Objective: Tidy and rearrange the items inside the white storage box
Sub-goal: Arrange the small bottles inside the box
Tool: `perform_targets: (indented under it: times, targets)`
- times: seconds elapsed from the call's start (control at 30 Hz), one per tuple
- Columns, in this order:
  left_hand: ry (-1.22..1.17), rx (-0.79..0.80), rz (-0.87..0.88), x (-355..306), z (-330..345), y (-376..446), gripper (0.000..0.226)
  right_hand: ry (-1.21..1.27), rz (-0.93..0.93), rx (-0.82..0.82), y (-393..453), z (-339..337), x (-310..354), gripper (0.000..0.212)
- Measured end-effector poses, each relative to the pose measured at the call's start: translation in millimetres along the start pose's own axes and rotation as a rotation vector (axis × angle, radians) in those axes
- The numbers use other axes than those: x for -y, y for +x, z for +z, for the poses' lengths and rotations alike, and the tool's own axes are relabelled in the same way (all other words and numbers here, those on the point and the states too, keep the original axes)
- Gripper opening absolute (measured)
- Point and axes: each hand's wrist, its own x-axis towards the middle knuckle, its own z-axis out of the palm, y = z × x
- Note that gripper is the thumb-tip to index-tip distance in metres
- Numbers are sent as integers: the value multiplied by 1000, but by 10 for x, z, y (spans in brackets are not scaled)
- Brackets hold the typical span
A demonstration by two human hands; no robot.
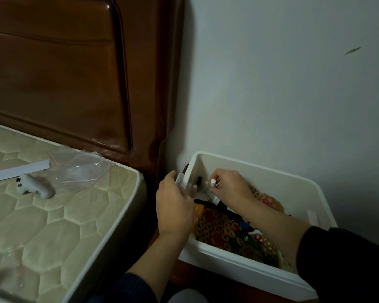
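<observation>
The white storage box (269, 171) stands against the wall, to the right of the bed. My left hand (175, 208) grips the box's left rim near its far corner, over a small white piece. My right hand (230, 186) is inside the box at that far left corner, pinching a small white-capped bottle (212, 184). Other little bottles (197, 185), one of them dark, stand upright in the same corner. A patterned woven mat (219, 230) in tan, red and green fills most of the box floor, with an orange item (199, 209) and dark items on top of it.
The quilted mattress (53, 215) lies to the left with a clear plastic bag (85, 169), a white controller (33, 185) and a white strip (18, 170) on it. A dark wooden headboard (74, 73) rises behind. The grey wall (293, 84) backs the box.
</observation>
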Motion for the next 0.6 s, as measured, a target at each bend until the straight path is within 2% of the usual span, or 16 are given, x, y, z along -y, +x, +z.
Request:
perform_targets:
  times: [0.13, 0.37, 0.47, 0.6]
  targets:
    - [-4, 49, 0, 1, -16, 13, 36, -96, 26, 71, 74, 297, 49, 9]
    - [-11, 53, -27, 4, -34, 26, 37, -257, 67, 111, 282, 573, 140, 14]
    - [-10, 38, -19, 7, -32, 27, 37, -285, 100, 126, 340, 620, 195, 5]
    - [-17, 38, -17, 12, -28, 23, 37, -285, 133, 159, 369, 689, 210, 11]
